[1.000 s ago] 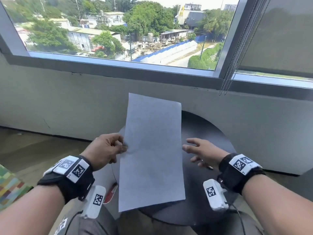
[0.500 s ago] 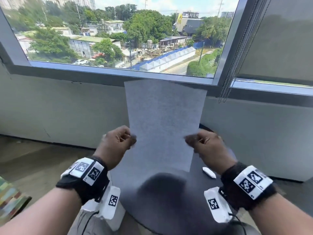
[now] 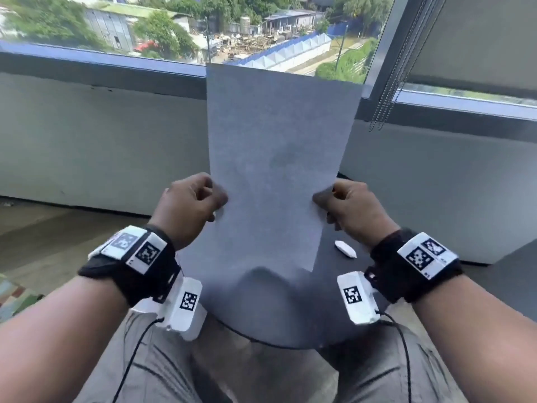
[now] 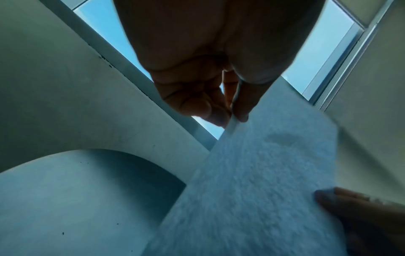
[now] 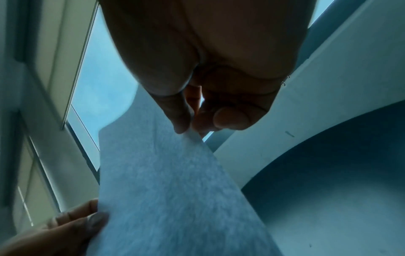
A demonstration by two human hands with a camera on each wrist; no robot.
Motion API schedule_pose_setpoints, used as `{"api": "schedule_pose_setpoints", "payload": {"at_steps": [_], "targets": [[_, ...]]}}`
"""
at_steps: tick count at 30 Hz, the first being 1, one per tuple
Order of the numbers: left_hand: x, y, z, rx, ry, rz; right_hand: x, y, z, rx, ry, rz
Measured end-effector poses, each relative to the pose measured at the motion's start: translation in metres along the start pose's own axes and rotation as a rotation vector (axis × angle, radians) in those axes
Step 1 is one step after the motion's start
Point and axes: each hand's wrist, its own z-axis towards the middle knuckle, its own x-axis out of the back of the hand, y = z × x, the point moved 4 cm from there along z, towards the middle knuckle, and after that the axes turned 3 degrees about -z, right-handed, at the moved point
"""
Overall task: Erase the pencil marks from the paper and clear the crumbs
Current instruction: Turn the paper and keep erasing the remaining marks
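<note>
You hold the paper (image 3: 276, 170) upright, long axis vertical.
Your left hand (image 3: 189, 210) and right hand (image 3: 354, 210) each pinch a side edge; it now stands higher above your grip than before.

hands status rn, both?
Left hand: pinching the paper at its left edge.
Right hand: pinching the paper's right edge.

Matt paper sheet (image 3: 276, 158) — smooth dark tabletop (image 3: 334, 274), white eraser (image 3: 345, 249)
</note>
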Motion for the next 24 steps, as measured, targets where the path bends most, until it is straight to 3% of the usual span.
{"api": "schedule_pose_setpoints", "payload": {"at_steps": [2,8,13,18,24], "targets": [[-0.002,-0.006,0.001,0.061,-0.051,0.025,0.005,0.003,0.004,-0.019,-0.03,-0.012],[-0.043,-0.05,-0.036,0.328,-0.293,0.136,-0.016,0.069,-0.007,-0.257,-0.279,-0.28],[-0.049,-0.076,-0.057,0.422,-0.378,0.328,0.001,0.103,-0.002,-0.231,-0.177,-0.674],[-0.043,-0.062,-0.049,0.254,-0.37,0.643,-0.002,0.133,-0.006,-0.263,-0.275,-0.872],[-0.086,-0.052,-0.052,0.047,-0.665,0.883,0.011,0.139,0.003,-0.276,-0.215,-0.833]]}}
